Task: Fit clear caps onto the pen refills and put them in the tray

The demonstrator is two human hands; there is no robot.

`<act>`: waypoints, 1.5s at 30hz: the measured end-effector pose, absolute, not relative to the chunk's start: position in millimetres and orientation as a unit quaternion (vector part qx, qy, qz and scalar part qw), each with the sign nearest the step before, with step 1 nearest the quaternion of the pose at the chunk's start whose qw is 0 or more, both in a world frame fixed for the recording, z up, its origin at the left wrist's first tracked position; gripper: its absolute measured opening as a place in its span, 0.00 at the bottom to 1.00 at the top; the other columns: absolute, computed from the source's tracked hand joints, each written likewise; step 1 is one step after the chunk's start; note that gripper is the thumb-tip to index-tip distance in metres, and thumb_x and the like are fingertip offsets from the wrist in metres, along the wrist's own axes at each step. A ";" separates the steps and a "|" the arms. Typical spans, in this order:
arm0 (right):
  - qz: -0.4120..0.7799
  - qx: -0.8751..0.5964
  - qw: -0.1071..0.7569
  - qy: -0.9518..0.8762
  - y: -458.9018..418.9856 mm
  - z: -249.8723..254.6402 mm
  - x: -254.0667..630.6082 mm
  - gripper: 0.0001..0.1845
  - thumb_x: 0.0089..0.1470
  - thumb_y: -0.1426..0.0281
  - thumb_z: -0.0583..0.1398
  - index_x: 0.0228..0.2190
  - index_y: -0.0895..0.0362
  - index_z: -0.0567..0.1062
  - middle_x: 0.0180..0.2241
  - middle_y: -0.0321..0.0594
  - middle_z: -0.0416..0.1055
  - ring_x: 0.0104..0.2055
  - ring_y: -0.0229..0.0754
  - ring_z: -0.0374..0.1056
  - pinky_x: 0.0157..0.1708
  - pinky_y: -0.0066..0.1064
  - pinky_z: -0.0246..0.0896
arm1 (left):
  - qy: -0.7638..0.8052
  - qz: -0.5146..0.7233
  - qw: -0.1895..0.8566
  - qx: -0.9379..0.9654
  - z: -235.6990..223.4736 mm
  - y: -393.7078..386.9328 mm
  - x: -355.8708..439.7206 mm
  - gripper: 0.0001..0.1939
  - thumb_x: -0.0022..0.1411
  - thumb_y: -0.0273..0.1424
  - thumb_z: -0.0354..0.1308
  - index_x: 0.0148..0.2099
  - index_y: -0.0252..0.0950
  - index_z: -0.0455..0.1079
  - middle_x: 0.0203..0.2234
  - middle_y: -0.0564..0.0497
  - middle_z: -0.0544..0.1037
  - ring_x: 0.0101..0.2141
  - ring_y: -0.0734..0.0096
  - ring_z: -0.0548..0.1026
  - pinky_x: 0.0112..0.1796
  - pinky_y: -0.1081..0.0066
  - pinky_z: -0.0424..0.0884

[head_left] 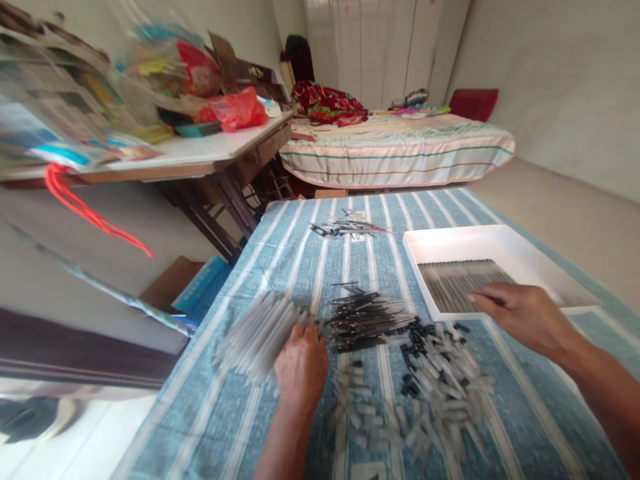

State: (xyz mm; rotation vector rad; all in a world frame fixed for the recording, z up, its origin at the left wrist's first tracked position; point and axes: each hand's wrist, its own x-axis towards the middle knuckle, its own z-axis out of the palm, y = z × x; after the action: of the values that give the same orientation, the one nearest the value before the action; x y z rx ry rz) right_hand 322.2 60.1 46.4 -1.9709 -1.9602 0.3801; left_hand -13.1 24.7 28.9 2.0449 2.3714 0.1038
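Pen tubes (265,333), many; white box (457,241), one

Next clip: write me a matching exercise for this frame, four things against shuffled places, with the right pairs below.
1. Left hand
2. Right hand
3. Dark rod pile
4. Red bag

A. On the desk
B. Between the two hands
C. At the near side of the white box
D. Overlapping the pale tubes in this view

Pairs: 1-D, 2-C, 3-B, 4-A
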 end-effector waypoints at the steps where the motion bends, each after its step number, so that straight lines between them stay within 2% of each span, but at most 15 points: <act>1: 0.139 -0.657 0.188 -0.717 54.3 48.6 308.1 0.14 0.51 0.60 0.54 0.24 0.53 0.75 0.25 0.38 0.73 0.27 0.42 0.67 0.29 0.29 0.57 | 0.756 0.020 0.000 0.654 29.3 24.2 -11.9 0.12 0.60 0.30 0.45 0.35 0.36 0.70 0.33 0.46 0.74 0.32 0.63 0.75 0.28 0.71 0.64; 3: 0.153 -0.593 0.205 -0.763 44.3 50.8 282.4 0.16 0.54 0.61 0.52 0.24 0.54 0.75 0.25 0.38 0.73 0.27 0.40 0.67 0.29 0.28 0.57 | 0.757 0.003 -0.005 0.653 29.4 23.8 -10.5 0.11 0.60 0.30 0.46 0.33 0.36 0.70 0.32 0.46 0.73 0.33 0.62 0.75 0.28 0.70 0.64; 5: 0.169 -0.545 0.181 -0.801 37.3 50.5 258.6 0.17 0.56 0.62 0.50 0.25 0.55 0.75 0.25 0.38 0.73 0.27 0.39 0.67 0.29 0.27 0.57 | 0.760 -0.005 -0.005 0.650 28.9 23.7 -9.5 0.10 0.59 0.30 0.47 0.33 0.35 0.70 0.32 0.45 0.73 0.33 0.61 0.74 0.28 0.70 0.64; 10: 0.123 -0.494 0.033 -0.860 31.7 41.6 205.2 0.12 0.55 0.70 0.51 0.27 0.56 0.73 0.28 0.39 0.74 0.32 0.42 0.70 0.29 0.28 0.55 | 0.762 0.024 -0.019 0.646 27.0 22.6 -7.9 0.09 0.58 0.29 0.47 0.32 0.35 0.68 0.31 0.45 0.73 0.33 0.61 0.73 0.29 0.69 0.64; 15: 0.040 -0.479 -0.057 -0.875 34.1 29.4 174.1 0.10 0.49 0.80 0.52 0.28 0.60 0.73 0.27 0.46 0.74 0.31 0.46 0.71 0.27 0.29 0.55 | 0.762 0.140 -0.034 0.631 23.3 24.1 -10.3 0.07 0.57 0.28 0.48 0.29 0.35 0.66 0.29 0.46 0.72 0.32 0.64 0.72 0.31 0.70 0.65; 20: 0.028 -0.458 -0.090 -0.884 37.5 28.2 167.3 0.09 0.44 0.81 0.56 0.30 0.63 0.72 0.26 0.48 0.73 0.30 0.46 0.71 0.27 0.29 0.55 | 0.715 0.272 0.074 0.640 18.6 27.6 -12.7 0.05 0.53 0.25 0.49 0.28 0.36 0.65 0.24 0.51 0.71 0.28 0.68 0.72 0.31 0.71 0.67; 25: 0.017 -0.456 -0.089 -0.885 39.3 31.9 169.2 0.09 0.46 0.82 0.53 0.29 0.62 0.72 0.27 0.49 0.74 0.30 0.48 0.71 0.27 0.31 0.56 | 0.678 0.335 0.179 0.630 15.6 27.3 -15.8 0.07 0.54 0.27 0.51 0.35 0.35 0.68 0.29 0.50 0.76 0.31 0.68 0.75 0.35 0.70 0.70; 30: 0.015 -0.490 -0.076 -0.868 41.5 37.6 177.1 0.10 0.49 0.81 0.52 0.32 0.61 0.71 0.29 0.47 0.74 0.31 0.46 0.71 0.26 0.30 0.54 | 0.639 0.358 0.211 0.648 18.0 25.8 -14.9 0.12 0.56 0.29 0.51 0.40 0.35 0.72 0.34 0.48 0.78 0.35 0.66 0.76 0.38 0.68 0.71; 39: -0.027 -0.517 -0.040 -0.855 42.6 53.0 202.6 0.10 0.52 0.79 0.50 0.32 0.59 0.70 0.27 0.42 0.73 0.30 0.42 0.70 0.26 0.28 0.51 | 0.584 0.352 0.349 0.642 25.5 21.1 -7.5 0.14 0.56 0.31 0.52 0.42 0.35 0.75 0.30 0.49 0.80 0.32 0.65 0.76 0.33 0.70 0.73; 45: -0.044 -0.520 -0.039 -0.852 43.9 52.7 208.3 0.10 0.52 0.79 0.51 0.31 0.58 0.71 0.26 0.41 0.73 0.30 0.42 0.69 0.26 0.28 0.50 | 0.579 0.357 0.369 0.634 26.9 20.5 -7.3 0.13 0.55 0.31 0.53 0.41 0.36 0.75 0.32 0.49 0.80 0.31 0.66 0.76 0.32 0.71 0.73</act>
State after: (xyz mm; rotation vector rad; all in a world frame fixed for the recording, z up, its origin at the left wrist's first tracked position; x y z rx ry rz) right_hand 208.3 43.9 52.7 -1.6746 -2.7457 -0.1421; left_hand -7.3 20.5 26.9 1.6266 1.4862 0.9162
